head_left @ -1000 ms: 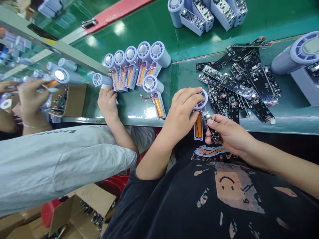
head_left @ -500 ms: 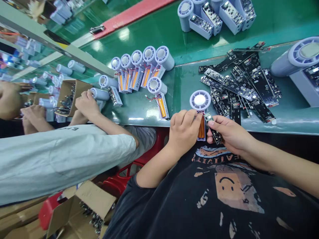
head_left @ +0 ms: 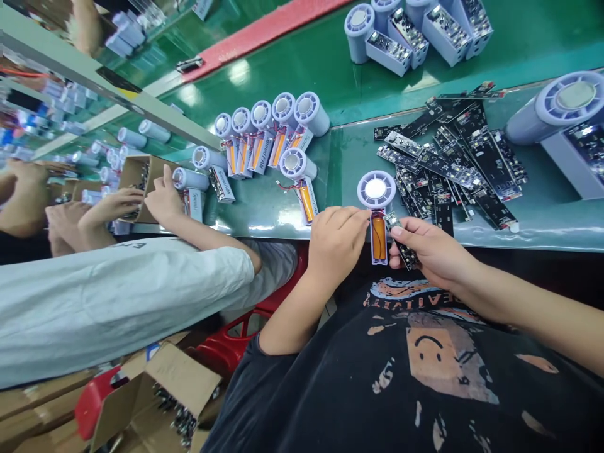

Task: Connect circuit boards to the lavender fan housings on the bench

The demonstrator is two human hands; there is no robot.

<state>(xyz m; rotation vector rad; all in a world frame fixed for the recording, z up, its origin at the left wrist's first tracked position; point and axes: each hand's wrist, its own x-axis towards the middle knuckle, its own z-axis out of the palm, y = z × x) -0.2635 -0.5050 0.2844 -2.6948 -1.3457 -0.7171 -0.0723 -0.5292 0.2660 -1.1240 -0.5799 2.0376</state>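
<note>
A lilac handheld fan (head_left: 376, 190) is at the table's front edge, its round head up and its handle toward me. The handle's open cavity shows an orange battery (head_left: 379, 238) and thin wires. My left hand (head_left: 337, 242) is closed at the left of the fan, fingertips at the neck where the wires are; its thumb is hidden. My right hand (head_left: 427, 245) pinches a narrow black circuit board (head_left: 402, 244) between thumb and fingers. The board is tilted, its upper end close to the right side of the handle.
Beyond my right hand lies a heap of circuit boards (head_left: 453, 160). Fans with bare batteries (head_left: 259, 135) stand in a row at left. More fans with boards fitted (head_left: 415, 34) are at the back. A co-worker's hand (head_left: 165, 200) is at left, near a cardboard box (head_left: 155, 165).
My left hand has shifted left, and its fingers have come off the battery, so more of it shows. My right hand keeps the board. A co-worker's hand has lifted off a fan.
</note>
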